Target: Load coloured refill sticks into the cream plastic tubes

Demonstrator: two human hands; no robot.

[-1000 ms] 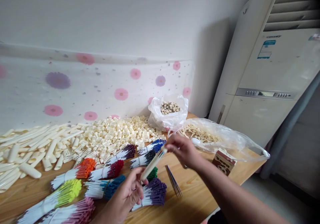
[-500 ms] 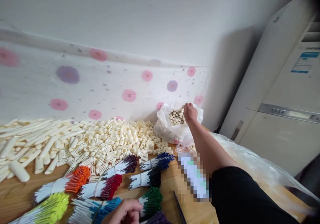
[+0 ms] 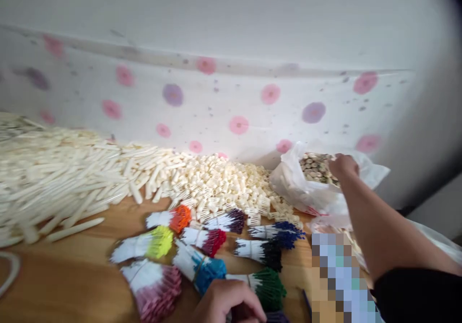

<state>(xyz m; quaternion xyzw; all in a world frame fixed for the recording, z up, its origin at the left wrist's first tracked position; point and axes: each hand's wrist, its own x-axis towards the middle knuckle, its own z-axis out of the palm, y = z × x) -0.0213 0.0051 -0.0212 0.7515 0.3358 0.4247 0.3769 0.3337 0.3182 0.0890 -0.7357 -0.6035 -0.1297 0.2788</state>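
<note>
My right hand (image 3: 345, 166), fingers curled, is at the mouth of a white plastic bag (image 3: 287, 174). Inside the bag lie many small cream-coloured pieces (image 3: 314, 168) with rounded ends; whatever is between my fingertips is hidden. At the bottom edge my left hand (image 3: 233, 300) is closed with bent fingers, and I cannot make out what is in it. It overlaps a banded bundle of blue-tipped thin white sticks (image 3: 197, 265) and is beside a green-tipped bundle (image 3: 269, 287). A pink-tipped bundle (image 3: 153, 289) lies to its left.
More bundles, including yellow (image 3: 144, 245), orange (image 3: 169, 218), red (image 3: 205, 240) and black (image 3: 258, 251), lie on the wooden table (image 3: 83, 270). Slotted cream caps (image 3: 224, 183) and long cream tubes (image 3: 90, 183) are heaped along the flower-patterned wall sheet (image 3: 216, 96). A blurred-out patch (image 3: 339, 275) lies right.
The view has turned left, so the table's contents appear further right and more of the tube heap shows. My right hand is still at the bag; my left hand remains low near the blue and green bundles.
</note>
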